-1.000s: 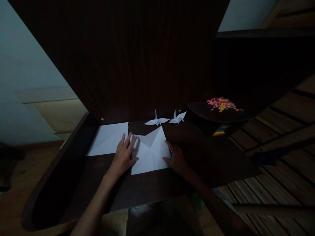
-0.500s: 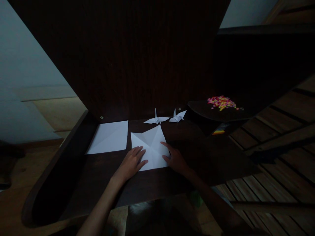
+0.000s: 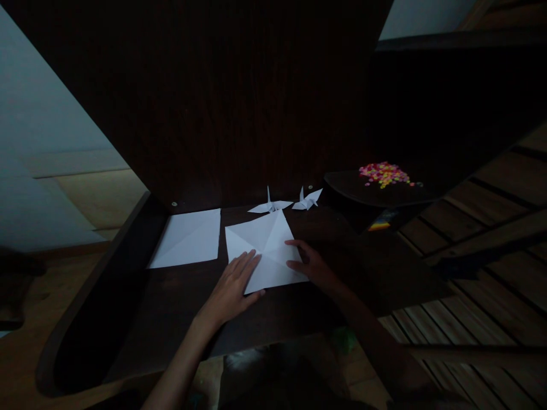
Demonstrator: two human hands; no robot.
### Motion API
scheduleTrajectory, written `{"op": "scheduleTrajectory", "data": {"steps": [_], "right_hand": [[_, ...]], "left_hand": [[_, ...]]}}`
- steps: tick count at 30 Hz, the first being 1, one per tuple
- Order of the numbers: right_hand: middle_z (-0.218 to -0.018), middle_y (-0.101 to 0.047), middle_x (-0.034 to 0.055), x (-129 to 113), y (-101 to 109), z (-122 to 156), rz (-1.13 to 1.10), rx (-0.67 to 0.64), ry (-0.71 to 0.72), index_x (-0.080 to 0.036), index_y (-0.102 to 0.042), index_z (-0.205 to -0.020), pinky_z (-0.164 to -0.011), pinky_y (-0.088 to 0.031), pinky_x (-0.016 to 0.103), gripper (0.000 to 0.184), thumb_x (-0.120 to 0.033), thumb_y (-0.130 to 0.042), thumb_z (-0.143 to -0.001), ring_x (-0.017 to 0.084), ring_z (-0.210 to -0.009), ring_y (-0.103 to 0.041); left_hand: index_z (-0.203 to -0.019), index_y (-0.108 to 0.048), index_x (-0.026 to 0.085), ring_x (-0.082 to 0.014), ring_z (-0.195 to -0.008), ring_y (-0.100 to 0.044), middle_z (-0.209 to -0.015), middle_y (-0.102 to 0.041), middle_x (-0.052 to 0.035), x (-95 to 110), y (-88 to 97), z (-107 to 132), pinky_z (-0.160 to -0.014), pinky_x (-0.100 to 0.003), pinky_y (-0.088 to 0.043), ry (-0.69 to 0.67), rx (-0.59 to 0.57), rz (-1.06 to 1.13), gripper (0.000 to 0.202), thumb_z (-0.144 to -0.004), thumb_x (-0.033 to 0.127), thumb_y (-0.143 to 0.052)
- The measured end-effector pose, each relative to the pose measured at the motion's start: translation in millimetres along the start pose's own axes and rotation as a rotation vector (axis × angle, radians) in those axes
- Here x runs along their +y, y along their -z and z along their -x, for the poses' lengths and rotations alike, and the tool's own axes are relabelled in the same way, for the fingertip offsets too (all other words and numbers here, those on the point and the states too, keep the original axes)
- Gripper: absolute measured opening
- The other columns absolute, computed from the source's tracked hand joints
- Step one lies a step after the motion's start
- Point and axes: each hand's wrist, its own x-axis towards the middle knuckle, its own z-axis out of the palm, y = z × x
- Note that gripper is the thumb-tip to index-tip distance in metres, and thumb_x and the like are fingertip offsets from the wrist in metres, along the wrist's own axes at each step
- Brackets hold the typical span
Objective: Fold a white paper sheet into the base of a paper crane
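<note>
A creased white sheet of paper (image 3: 269, 233) lies on the dark wooden surface before me, its fold lines meeting near the middle. My left hand (image 3: 234, 287) rests on its lower left part, fingers stretched out and thumb by the bottom edge. At the sheet's right edge is my right hand (image 3: 314, 265); its thumb and forefinger are apart, their tips on the paper. Just behind the sheet stand two folded paper cranes, one crane (image 3: 273, 206) close to its top corner and another crane (image 3: 308, 200) to the right.
To the left lies a stack of white paper (image 3: 188, 239), its top sheet creased diagonally. Small pink and yellow pieces (image 3: 384, 173) are heaped on a rounded shelf (image 3: 354, 191) at the right. A tall dark panel (image 3: 248, 102) rises behind, and a raised side (image 3: 98, 290) borders the left.
The sheet has turned slightly and lies flatter. My left hand has slid inward onto it, fingers straighter. My right hand has moved a little right with the sheet's edge.
</note>
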Motion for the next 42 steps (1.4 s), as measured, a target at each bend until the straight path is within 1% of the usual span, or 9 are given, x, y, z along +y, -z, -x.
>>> {"op": "scheduleTrajectory", "data": {"steps": [7, 11, 14, 17, 19, 22, 28, 34, 42], "right_hand": [[-0.1, -0.065, 0.0033, -15, 2, 7, -0.077, 0.02, -0.052, -0.023, -0.058, -0.114, -0.076, -0.052, 0.032, 0.042, -0.039, -0.068, -0.076, 0.02, -0.093, -0.063], [-0.097, -0.067, 0.0043, -19, 6, 8, -0.244, -0.055, 0.046, -0.026, -0.049, -0.127, -0.07, -0.052, 0.034, 0.048, -0.053, -0.053, -0.088, 0.02, -0.08, -0.067], [-0.109, -0.067, 0.0063, -21, 9, 8, -0.255, 0.054, 0.241, -0.031, -0.039, -0.135, -0.069, -0.052, 0.034, 0.055, -0.05, -0.056, -0.087, 0.02, -0.084, -0.066], [-0.114, -0.064, 0.0064, -24, 9, 10, -0.051, 0.276, 0.42, -0.03, -0.046, -0.128, -0.076, -0.052, 0.036, 0.051, -0.039, -0.066, -0.082, 0.021, -0.096, -0.062], [-0.117, -0.061, 0.007, -26, 6, 12, 0.155, 0.358, 0.502, -0.028, -0.053, -0.12, -0.085, -0.05, 0.038, 0.042, -0.033, -0.068, -0.081, 0.022, -0.103, -0.058], [-0.114, -0.061, 0.0079, -28, 1, 14, 0.391, 0.339, 0.553, -0.024, -0.061, -0.109, -0.089, -0.048, 0.041, 0.026, -0.03, -0.064, -0.084, 0.023, -0.106, -0.057], [-0.112, -0.063, 0.0084, -18, -8, 14, 0.57, 0.114, 0.558, -0.021, -0.063, -0.103, -0.095, -0.046, 0.043, 0.017, -0.028, -0.058, -0.089, 0.023, -0.108, -0.057], [-0.118, -0.064, 0.0109, -3, -29, 13, 0.743, -0.087, 0.648, -0.018, -0.062, -0.117, -0.098, -0.046, 0.042, 0.028, -0.024, -0.053, -0.09, 0.022, -0.113, -0.055], [-0.129, -0.058, 0.0163, 19, -56, 11, 0.982, -0.002, 0.667, -0.013, -0.056, -0.128, -0.099, -0.045, 0.048, 0.041, -0.026, -0.057, -0.089, 0.029, -0.116, -0.051]], "left_hand": [[-0.147, -0.035, 0.025, -0.0243, -0.142, -0.031, -0.155, -0.032, -0.0085, 1, -3.3, 1, -0.116, -0.046, -0.029, 0.001, -0.016, 0.088, 0.06, -0.09, 0.015, -0.05], [-0.14, -0.047, 0.024, -0.0217, -0.133, -0.045, -0.145, -0.048, -0.0063, 8, 6.0, 0, -0.114, -0.042, -0.032, 0.032, 0.035, 0.366, 0.043, -0.098, 0.025, -0.04], [-0.11, -0.07, 0.017, -0.0262, -0.11, -0.063, -0.112, -0.071, -0.0074, 13, 12.8, 5, -0.102, -0.04, -0.046, 0.238, 0.117, 0.715, 0.035, -0.095, 0.04, -0.048], [-0.096, -0.071, 0.012, -0.0267, -0.082, -0.07, -0.086, -0.074, -0.0084, 13, 13.8, 8, -0.079, -0.037, -0.057, 0.55, 0.274, 1.207, 0.042, -0.082, 0.051, -0.064], [-0.099, -0.07, 0.011, -0.026, -0.077, -0.071, -0.084, -0.074, -0.0091, 11, 13.0, 7, -0.074, -0.035, -0.058, 0.705, 0.386, 1.464, 0.042, -0.074, 0.044, -0.074], [-0.098, -0.069, 0.011, -0.0243, -0.077, -0.072, -0.085, -0.075, -0.0101, 5, 12.1, 2, -0.071, -0.032, -0.058, 0.846, 0.444, 1.647, 0.032, -0.072, 0.028, -0.076], [-0.101, -0.065, 0.01, -0.025, -0.074, -0.072, -0.089, -0.075, -0.0132, -11, 4.8, 7, -0.065, -0.031, -0.058, 0.991, 0.298, 1.547, 0.031, -0.073, 0.019, -0.074], [-0.116, -0.058, 0.014, -0.0279, -0.092, -0.07, -0.102, -0.073, -0.0132, -17, -5.8, 18, -0.08, -0.036, -0.055, 0.844, 0.248, 1.424, 0.057, -0.066, 0.03, -0.082], [-0.117, -0.05, 0.016, -0.0286, -0.106, -0.064, -0.116, -0.067, -0.0142, -18, -18.5, 6, -0.088, -0.039, -0.052, 0.748, 0.341, 1.293, 0.065, -0.064, 0.036, -0.081]]}}
